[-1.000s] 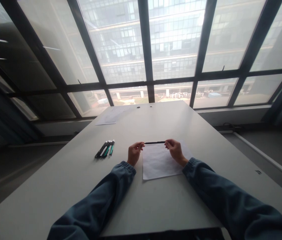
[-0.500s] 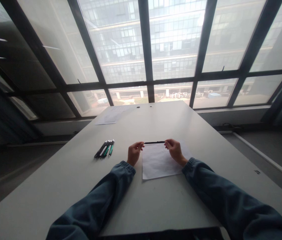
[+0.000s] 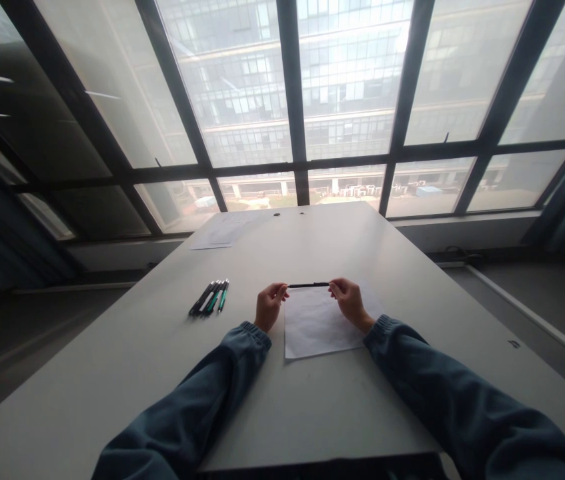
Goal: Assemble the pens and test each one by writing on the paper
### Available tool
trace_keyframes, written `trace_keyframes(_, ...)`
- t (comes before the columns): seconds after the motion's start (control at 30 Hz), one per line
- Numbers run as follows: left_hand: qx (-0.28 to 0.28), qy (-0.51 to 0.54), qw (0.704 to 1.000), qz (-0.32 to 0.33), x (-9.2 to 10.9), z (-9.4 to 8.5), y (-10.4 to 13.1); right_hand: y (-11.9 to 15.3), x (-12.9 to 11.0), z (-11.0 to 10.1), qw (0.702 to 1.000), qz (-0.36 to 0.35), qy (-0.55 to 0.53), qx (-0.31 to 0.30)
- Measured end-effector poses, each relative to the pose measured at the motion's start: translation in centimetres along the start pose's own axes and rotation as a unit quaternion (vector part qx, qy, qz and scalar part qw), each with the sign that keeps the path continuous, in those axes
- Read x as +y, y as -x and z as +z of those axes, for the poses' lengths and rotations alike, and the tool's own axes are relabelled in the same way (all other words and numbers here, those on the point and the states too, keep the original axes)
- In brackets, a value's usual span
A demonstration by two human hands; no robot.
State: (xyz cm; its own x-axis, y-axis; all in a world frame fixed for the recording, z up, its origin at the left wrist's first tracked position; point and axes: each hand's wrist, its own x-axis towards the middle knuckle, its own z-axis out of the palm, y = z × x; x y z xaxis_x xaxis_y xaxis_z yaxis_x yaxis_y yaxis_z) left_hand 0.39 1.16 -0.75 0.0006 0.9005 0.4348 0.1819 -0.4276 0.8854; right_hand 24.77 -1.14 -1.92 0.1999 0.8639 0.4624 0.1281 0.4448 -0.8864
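Observation:
A thin black pen (image 3: pixel 308 285) is held level between both hands, just above the far edge of a white sheet of paper (image 3: pixel 318 325). My left hand (image 3: pixel 269 305) pinches the pen's left end with its fingertips. The pen's right end is pinched by my right hand (image 3: pixel 349 301), which rests over the paper's upper right part. Both arms wear blue-grey sleeves.
A row of several pens (image 3: pixel 210 297), black and green, lies on the white table (image 3: pixel 162 347) to the left of my hands. Another printed sheet (image 3: pixel 225 232) sits at the far left corner. Large windows stand beyond the table's far edge.

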Motion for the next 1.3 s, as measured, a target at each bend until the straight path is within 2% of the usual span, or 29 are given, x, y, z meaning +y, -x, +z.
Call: trace_keyframes(1.3,-0.023,0.009,1.000,-0.004,0.63,0.07,0.23,0.13,-0.62,-0.05,1.000,-0.004,0.028,-0.001)
